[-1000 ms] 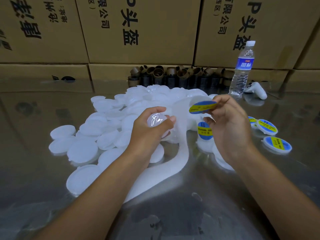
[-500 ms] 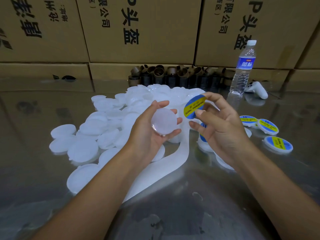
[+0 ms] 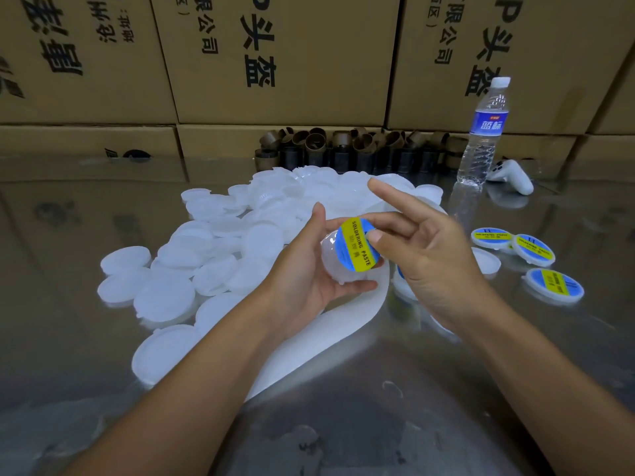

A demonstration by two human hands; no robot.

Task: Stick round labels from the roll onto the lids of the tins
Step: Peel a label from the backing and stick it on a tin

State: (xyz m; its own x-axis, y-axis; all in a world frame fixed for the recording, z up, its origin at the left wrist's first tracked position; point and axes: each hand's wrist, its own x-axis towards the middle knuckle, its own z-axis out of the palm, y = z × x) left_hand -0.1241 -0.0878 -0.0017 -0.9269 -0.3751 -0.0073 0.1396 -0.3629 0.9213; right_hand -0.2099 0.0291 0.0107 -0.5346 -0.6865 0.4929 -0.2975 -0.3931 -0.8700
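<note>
1. Where half a second ago the right hand pinched the label in the air just right of the lid, the label now lies flat on that lid, over the middle of the table.
2. The right thumb presses on the label's right edge. The forefinger sticks up and away and the other fingers are spread, no longer pinching anything.
3. The left hand holds the lid as before, fingers curled round its rim from below and the thumb up its left side. The lid has tipped a little more towards the person.
4. One white backing strip curls from near the left arm to beneath the hands. One more blue label shows on it, half hidden behind the right hand.
5. On the right lie three labelled lids, with one bare lid just beside them.
6. The blank lids heaped on the left overlap too much for me to count.
7. At the far right stand one water bottle and one white controller.
8. A row of cardboard cores lines the far edge before the stacked cartons. I cannot count the cores.
</note>
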